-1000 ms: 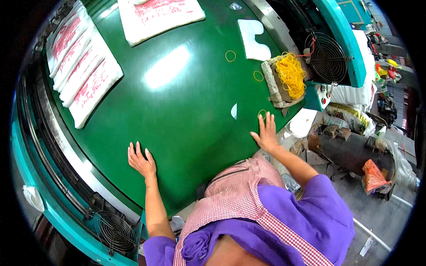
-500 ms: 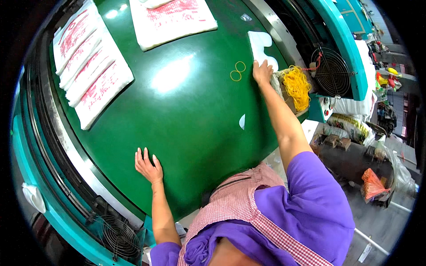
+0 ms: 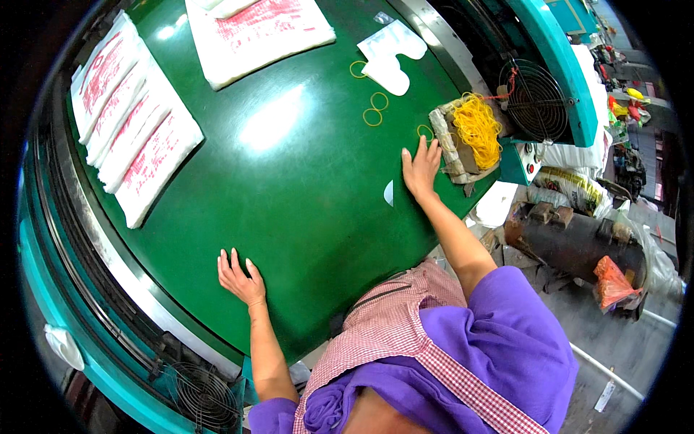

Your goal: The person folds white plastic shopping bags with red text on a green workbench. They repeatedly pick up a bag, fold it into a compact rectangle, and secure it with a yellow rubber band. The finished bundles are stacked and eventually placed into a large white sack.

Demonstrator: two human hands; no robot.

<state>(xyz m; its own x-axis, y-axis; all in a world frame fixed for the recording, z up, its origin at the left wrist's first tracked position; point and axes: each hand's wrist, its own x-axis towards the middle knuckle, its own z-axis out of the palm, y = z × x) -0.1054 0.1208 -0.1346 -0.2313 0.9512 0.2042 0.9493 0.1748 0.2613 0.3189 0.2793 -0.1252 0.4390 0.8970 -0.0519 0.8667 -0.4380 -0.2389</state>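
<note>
My left hand [image 3: 242,278] lies on the green work surface [image 3: 303,210] near its left front, fingers stretched out and holding nothing. On the right, my right hand [image 3: 421,170] rests with its fingers extended, also holding nothing, its fingertips just below a loose yellow rubber band [image 3: 425,132]. Right beside it stands a worn, shallow box [image 3: 450,155] heaped with yellow rubber bands [image 3: 477,130]. Farther away lies a white cut-out sheet with a rounded notch [image 3: 390,54]. Between that sheet and my hand are more loose rubber bands [image 3: 373,116]. A small pale half-moon scrap [image 3: 389,193] sits left of my wrist.
Stacked white plastic bags with red print [image 3: 144,123] overlap at the far left; another stack [image 3: 260,43] lies at the far middle. Metal rails [image 3: 166,311] and teal machine housings border the surface. A round fan guard [image 3: 535,101] and control box [image 3: 520,160] stand at the right.
My right hand has left the white cut-out sheet and drawn back toward me beside the rubber-band box. The sheet now lies farther left, near the loose bands. My left hand stays on the surface.
</note>
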